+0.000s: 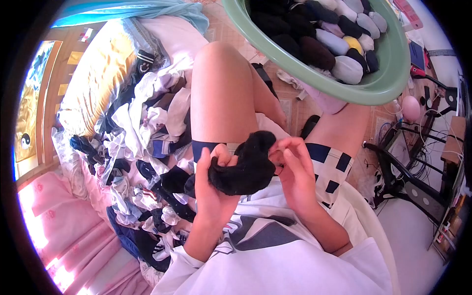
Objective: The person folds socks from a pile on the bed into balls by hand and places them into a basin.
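Note:
A black sock, bunched and partly folded, is held above my lap. My left hand wraps round its left side, with the fingers curled into the fabric and the thumb up. At the sock's right edge is my right hand, its fingers bent and pinched against the cloth. Part of those fingertips is hidden. To the left of my leg lies a wide heap of loose socks in white, grey, black and blue. A green basin at the upper right holds several rolled socks in black, white, grey and yellow.
The sock heap lies on a bed with a pink cover and a yellow-white bundle. On the right stand a black metal rack with cables and a pink balloon-like ball. Below is a tiled floor.

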Available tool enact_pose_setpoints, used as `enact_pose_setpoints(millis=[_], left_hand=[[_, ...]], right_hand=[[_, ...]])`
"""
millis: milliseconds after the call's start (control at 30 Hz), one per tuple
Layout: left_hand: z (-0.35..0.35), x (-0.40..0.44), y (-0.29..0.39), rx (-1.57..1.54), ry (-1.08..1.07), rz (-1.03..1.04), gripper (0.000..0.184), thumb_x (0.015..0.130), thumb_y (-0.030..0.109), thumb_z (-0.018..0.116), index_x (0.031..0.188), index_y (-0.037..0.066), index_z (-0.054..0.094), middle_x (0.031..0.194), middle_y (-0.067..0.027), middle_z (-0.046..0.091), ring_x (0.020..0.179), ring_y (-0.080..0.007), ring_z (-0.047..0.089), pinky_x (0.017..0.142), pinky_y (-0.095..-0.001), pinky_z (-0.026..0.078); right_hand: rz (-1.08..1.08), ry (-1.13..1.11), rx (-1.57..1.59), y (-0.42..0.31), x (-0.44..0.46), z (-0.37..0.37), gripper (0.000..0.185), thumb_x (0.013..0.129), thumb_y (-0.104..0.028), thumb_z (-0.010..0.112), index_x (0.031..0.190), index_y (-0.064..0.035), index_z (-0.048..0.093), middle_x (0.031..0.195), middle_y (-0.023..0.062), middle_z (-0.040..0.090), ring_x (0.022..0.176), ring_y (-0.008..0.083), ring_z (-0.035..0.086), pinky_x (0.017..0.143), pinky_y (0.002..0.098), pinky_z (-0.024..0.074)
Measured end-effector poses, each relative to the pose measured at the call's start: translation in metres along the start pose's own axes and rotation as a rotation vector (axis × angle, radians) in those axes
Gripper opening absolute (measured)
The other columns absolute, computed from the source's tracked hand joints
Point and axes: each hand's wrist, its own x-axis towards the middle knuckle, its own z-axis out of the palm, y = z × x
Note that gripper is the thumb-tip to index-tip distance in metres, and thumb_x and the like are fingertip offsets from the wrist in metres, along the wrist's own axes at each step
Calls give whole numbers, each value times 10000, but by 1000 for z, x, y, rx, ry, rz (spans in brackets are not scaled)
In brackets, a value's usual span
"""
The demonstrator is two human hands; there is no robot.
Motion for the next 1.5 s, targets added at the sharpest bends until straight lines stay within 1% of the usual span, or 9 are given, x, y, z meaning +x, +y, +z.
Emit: enact_pose_setpoints(millis=[367, 500, 533, 767, 967, 1033, 1100, 1300, 1500], left_hand=[[-14, -7, 21, 93, -284, 86, 468, 871, 310, 513, 1135, -76, 542, 1003, -138, 577, 916, -196, 571, 832, -274, 432], [-9, -5, 52, 1644, 338, 754, 373, 1025, 256, 408, 1052, -38, 637, 855, -135, 643, 838, -194, 614, 795, -309, 448], [-17, -5, 61, 1859, 794, 728, 352, 1025, 269, 458, 1010, -41, 624, 792, -141, 628, 759, -207, 587, 742, -329, 443], [-42, 6, 83, 1587, 651, 650, 338, 998, 283, 556, 919, -39, 619, 704, -14, 571, 609, -87, 457, 579, -245, 358], [-47, 15, 82, 1471, 688, 764, 248, 1017, 243, 511, 1054, 28, 628, 873, -13, 624, 690, -75, 515, 630, -244, 410], [-55, 18, 79, 1296, 636, 883, 251, 1016, 233, 496, 1104, 24, 604, 972, -52, 630, 806, -126, 549, 726, -292, 451], [-52, 10, 67, 1520, 715, 1029, 225, 957, 208, 573, 1075, 21, 612, 1020, -99, 613, 911, -197, 566, 817, -327, 452], [-11, -8, -5, 2143, 111, 554, 214, 780, 89, 705, 973, 43, 623, 939, -117, 618, 874, -322, 570, 797, -402, 432], [-5, -4, 4, 1873, -157, 464, 296, 692, -57, 685, 972, 14, 623, 963, -150, 640, 924, -351, 588, 825, -391, 461]], right_hand=[[18, -472, -237, -8, 21, -22, 502, 863, -68, 671, 1334, -50, 499, 1262, 82, 523, 1117, 161, 520, 916, 292, 454], [-199, -244, -518, -22, 20, -33, 231, 842, -8, 687, 1071, 8, 656, 1077, 53, 611, 964, 120, 569, 834, 251, 461], [-246, -57, -756, -26, 20, -36, 134, 856, -16, 688, 984, 23, 685, 991, 37, 638, 895, 101, 582, 798, 234, 462], [-104, 114, -487, -24, 26, -23, 141, 915, -110, 681, 962, 22, 686, 854, 7, 650, 770, 55, 559, 725, 184, 440], [-38, -189, -300, -18, 38, -20, 502, 924, -60, 612, 1396, -28, 444, 1154, 91, 567, 1069, 150, 540, 933, 307, 462], [-211, -335, -753, -18, 38, -20, 560, 886, -6, 611, 1414, -34, 428, 1163, 101, 557, 1052, 171, 557, 961, 325, 462], [-209, -314, -815, -16, 40, -18, 512, 871, 8, 615, 1361, -23, 471, 1158, 103, 557, 1066, 173, 550, 966, 328, 456], [-415, -264, -1221, -2, 53, -28, 285, 837, 34, 635, 1117, 20, 590, 1122, 103, 570, 1070, 173, 541, 958, 332, 436], [-199, 26, -343, -25, 38, -18, 141, 967, -136, 562, 1040, -16, 569, 1068, 61, 598, 992, 125, 572, 899, 260, 443]])
